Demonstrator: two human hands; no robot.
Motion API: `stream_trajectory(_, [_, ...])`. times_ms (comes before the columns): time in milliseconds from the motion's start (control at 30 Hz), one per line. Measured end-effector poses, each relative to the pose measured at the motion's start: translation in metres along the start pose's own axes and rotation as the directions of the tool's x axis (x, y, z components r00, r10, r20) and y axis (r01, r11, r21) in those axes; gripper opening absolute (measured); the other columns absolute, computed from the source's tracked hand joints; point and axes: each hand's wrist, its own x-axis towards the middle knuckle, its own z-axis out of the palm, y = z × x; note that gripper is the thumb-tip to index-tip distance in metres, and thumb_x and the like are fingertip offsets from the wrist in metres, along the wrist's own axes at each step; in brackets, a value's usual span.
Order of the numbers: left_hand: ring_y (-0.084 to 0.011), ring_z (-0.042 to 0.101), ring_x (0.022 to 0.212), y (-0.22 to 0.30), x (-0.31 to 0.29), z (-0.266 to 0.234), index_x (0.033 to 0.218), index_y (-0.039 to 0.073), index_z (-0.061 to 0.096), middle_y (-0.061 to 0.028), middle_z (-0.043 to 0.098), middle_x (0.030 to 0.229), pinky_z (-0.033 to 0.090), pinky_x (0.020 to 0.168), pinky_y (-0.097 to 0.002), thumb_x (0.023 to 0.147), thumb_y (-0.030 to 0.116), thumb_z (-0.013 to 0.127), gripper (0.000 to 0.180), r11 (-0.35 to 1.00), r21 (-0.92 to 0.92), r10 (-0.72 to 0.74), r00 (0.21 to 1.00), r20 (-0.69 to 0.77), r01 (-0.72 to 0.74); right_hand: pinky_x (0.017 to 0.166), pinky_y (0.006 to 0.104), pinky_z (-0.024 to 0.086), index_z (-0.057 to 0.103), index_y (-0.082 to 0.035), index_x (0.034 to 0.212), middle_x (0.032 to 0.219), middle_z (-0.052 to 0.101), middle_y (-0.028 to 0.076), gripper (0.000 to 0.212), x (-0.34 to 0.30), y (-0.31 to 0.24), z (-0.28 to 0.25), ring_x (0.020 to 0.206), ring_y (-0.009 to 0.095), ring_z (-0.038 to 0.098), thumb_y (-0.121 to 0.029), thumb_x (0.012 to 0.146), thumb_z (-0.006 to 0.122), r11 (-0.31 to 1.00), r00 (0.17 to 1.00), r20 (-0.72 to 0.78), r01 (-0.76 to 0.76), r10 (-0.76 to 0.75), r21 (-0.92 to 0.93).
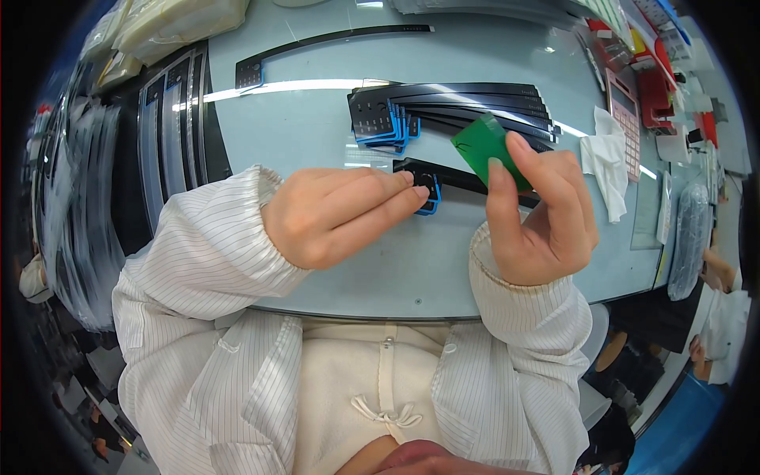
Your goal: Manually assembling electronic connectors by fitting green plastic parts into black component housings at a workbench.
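My left hand (340, 214) reaches in with its fingers stretched out. Two fingertips rest on the wide, blue-edged end of a long black panel strip (459, 178), which lies on the pale glass-like table (396, 269). Above the strip's other end, my right hand (546, 226) pinches a small green film piece (483, 150) between thumb and index finger, tilted and off the table. That hand hides part of the strip. Just beyond, a fanned pile of similar black strips (467, 99) lies with its blue-edged ends toward the left.
One more black strip (332, 39) lies farther back. Dark panels (162, 119) and clear plastic sleeves (79, 206) line the left. At the right are a crumpled white cloth (606, 162), a pink calculator (621, 103) and a clear plastic-wrapped bundle (689, 229). Stacked wrapped packs (170, 28) fill the far left corner.
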Motion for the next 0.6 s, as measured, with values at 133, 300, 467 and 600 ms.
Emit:
stream_trajectory(133, [-0.0298, 0.074, 0.091, -0.007, 0.011, -0.027, 0.109, -0.013, 0.068, -0.0231, 0.069, 0.102, 0.064, 0.076, -0.0332, 0.076, -0.003, 0.067, 0.035, 0.991, 0.118, 0.050, 0.997, 0.059, -0.057, 0.060, 0.0267, 0.049, 0.070, 0.005, 0.111, 0.091, 0.070, 0.012, 0.038, -0.003, -0.001, -0.010, 0.069, 0.020, 0.061, 0.015, 0.074, 0.075, 0.999, 0.998, -0.018, 0.052, -0.052, -0.017])
stream_trajectory(300, [-0.0314, 0.074, 0.092, -0.019, 0.005, -0.025, 0.108, -0.013, 0.069, -0.0229, 0.071, 0.099, 0.064, 0.079, -0.0326, 0.076, -0.008, 0.069, 0.033, 0.940, 0.310, -0.102, 0.983, -0.151, 0.145, 0.061, 0.0265, 0.049, 0.068, 0.005, 0.112, 0.095, 0.071, 0.013, 0.038, -0.008, -0.001, -0.012, 0.071, 0.020, 0.061, 0.013, 0.076, 0.075, 0.999, 0.996, -0.072, 0.049, -0.048, 0.013])
stream_trajectory(467, [-0.0281, 0.073, 0.082, -0.032, -0.002, -0.003, 0.099, -0.007, 0.072, -0.0175, 0.072, 0.099, 0.063, 0.070, -0.0296, 0.074, -0.002, 0.077, 0.026, 0.940, 0.298, -0.112, 0.974, -0.198, 0.168, 0.062, 0.0265, 0.050, 0.068, 0.005, 0.110, 0.092, 0.071, 0.013, 0.036, -0.004, 0.002, -0.007, 0.071, 0.019, 0.061, 0.013, 0.076, 0.075, 0.999, 0.997, -0.070, 0.038, -0.038, 0.006])
stream_trajectory(600, [-0.0184, 0.064, 0.065, -0.027, 0.001, -0.005, 0.100, -0.004, 0.073, -0.0165, 0.072, 0.107, 0.052, 0.056, -0.0285, 0.072, 0.001, 0.083, 0.031, 0.954, 0.284, -0.077, 0.993, -0.087, 0.098, 0.062, 0.0262, 0.050, 0.069, 0.005, 0.109, 0.089, 0.071, 0.013, 0.035, -0.004, 0.003, -0.007, 0.070, 0.019, 0.062, 0.013, 0.076, 0.075, 1.000, 0.999, -0.051, 0.005, -0.005, -0.005])
